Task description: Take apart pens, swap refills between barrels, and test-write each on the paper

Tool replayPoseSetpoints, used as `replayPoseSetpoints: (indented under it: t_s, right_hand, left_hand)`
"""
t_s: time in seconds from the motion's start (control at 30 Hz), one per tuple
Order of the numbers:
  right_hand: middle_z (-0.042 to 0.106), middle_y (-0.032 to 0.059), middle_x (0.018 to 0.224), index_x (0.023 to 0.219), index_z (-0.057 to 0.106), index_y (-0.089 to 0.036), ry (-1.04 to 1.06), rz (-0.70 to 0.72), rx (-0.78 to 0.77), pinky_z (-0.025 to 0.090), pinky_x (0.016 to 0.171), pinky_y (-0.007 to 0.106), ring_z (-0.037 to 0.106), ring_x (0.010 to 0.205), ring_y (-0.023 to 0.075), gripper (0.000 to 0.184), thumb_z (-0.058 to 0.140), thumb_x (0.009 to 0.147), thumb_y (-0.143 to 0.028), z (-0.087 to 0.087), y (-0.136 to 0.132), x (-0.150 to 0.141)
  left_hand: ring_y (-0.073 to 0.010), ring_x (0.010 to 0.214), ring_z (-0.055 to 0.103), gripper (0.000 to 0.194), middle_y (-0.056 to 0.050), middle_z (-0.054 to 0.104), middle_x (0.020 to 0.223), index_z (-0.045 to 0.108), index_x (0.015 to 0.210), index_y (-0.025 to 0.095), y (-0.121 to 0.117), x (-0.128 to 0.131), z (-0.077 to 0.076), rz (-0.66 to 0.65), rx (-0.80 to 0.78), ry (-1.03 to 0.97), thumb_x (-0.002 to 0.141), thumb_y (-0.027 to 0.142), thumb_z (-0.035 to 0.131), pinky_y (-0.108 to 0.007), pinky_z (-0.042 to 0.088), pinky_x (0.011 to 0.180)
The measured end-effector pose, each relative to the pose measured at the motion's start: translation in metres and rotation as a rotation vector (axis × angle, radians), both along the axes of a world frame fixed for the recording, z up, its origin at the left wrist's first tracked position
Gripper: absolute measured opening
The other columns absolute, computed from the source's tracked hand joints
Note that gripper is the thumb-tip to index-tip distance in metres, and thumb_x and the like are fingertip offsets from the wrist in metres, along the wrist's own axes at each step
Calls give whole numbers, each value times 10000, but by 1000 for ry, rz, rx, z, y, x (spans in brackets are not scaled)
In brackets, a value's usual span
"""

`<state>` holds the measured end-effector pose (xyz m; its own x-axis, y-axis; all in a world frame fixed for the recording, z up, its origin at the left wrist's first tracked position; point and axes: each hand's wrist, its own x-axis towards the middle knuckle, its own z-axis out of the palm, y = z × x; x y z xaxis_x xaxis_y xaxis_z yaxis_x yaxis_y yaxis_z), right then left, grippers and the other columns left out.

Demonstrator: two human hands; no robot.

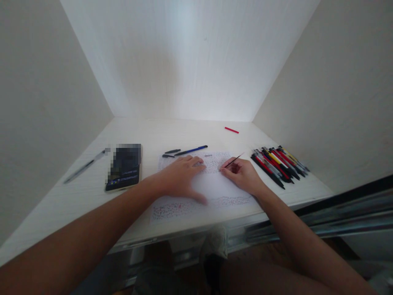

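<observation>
A sheet of paper (215,188) covered in scribbled lines lies on the white desk (92,192) in front of me. My left hand (182,177) rests flat on it, fingers spread, pressing it down. My right hand (242,174) pinches a thin dark pen refill (235,160) with its tip touching the paper's upper right part. Just beyond the paper lie a blue pen (190,150) and two short dark pen parts (170,153).
A row of several black, red and yellow pens (278,164) lies at the right. A dark phone (124,167) and a grey pen (86,165) lie at the left. A small red piece (231,130) sits near the back wall. Walls enclose the desk on three sides.
</observation>
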<state>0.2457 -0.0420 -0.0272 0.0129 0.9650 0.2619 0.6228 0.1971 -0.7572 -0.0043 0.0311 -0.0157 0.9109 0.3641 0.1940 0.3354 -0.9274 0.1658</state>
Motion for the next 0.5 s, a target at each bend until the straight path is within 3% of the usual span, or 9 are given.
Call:
replayPoseSetpoints:
  t_s: [0.5]
  right_hand:
    - [615,5,665,857,681,-153,-67,1,18,406,545,259,511,580,119,140,660,819,-286,-2,1,0]
  left_hand:
    - [-356,1268,425,977,-164,452,1428,488,1344,166,2,-1,-3,-11,1,1,638,836,575,-467,281,1087]
